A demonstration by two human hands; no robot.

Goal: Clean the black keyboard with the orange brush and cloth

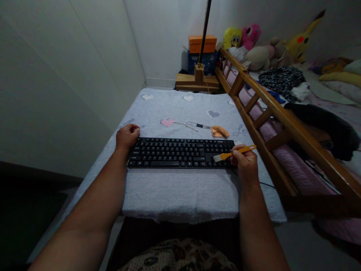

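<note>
A black keyboard [175,152] lies flat across the cloth-covered table. My left hand [127,135] is closed at its far left corner, fingers curled; whether they grip anything is hidden. My right hand [244,160] pinches the handle of a yellow brush [235,152] near the keyboard's right end. The brush's pale bristles point left, over the arrow-key area. Behind the keyboard lie a thin metal tool with a black grip [199,125], a thin pale rod [191,127] and a crumpled orange cloth [220,131].
A heart-patterned cloth [175,192] covers the table. A wooden bed rail [270,113] runs along the right, with plush toys [259,56] and clothes beyond. At the back stand a wooden stand with a pole [198,73] and an orange box [202,44]. A black cable [267,184] lies at right.
</note>
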